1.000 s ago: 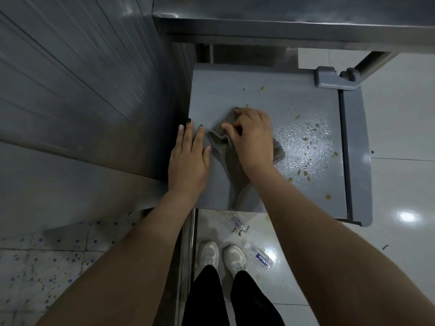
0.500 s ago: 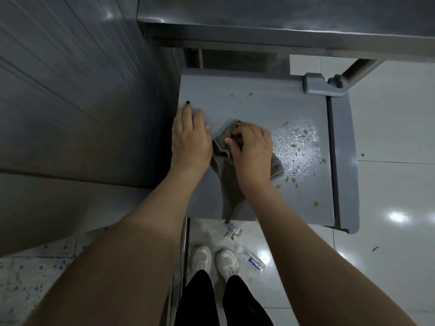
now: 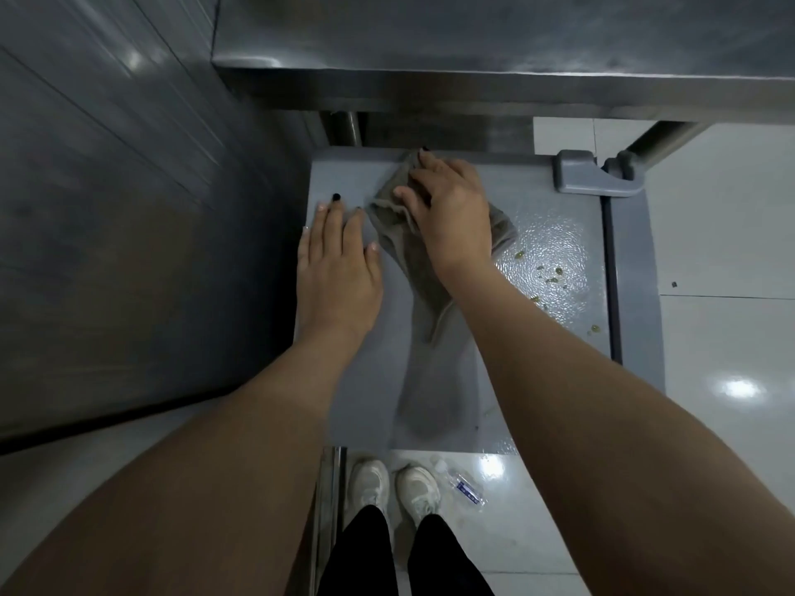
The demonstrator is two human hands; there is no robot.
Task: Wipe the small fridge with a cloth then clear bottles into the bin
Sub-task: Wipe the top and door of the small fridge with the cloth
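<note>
The small grey fridge [image 3: 559,208] stands below me, its flat top seen from above. A grey-brown cloth [image 3: 404,247] lies bunched on the top, near the back edge. My right hand [image 3: 447,212] presses down on the cloth with fingers spread over it. My left hand [image 3: 340,260] rests flat on the fridge top at its left edge, just beside the cloth. Yellow-green crumbs and wet shine [image 3: 553,273] mark the right part of the top. A clear plastic bottle [image 3: 466,490] lies on the floor by my shoes.
A steel counter [image 3: 473,45] overhangs the back of the fridge. A grey ribbed wall [image 3: 129,187] closes the left side. The fridge door hinge [image 3: 593,174] sits at the back right corner. Glossy white floor tiles [image 3: 722,294] extend to the right.
My right hand has pushed the cloth from the middle of the fridge top toward the back edge. My left hand stays flat at the left edge.
</note>
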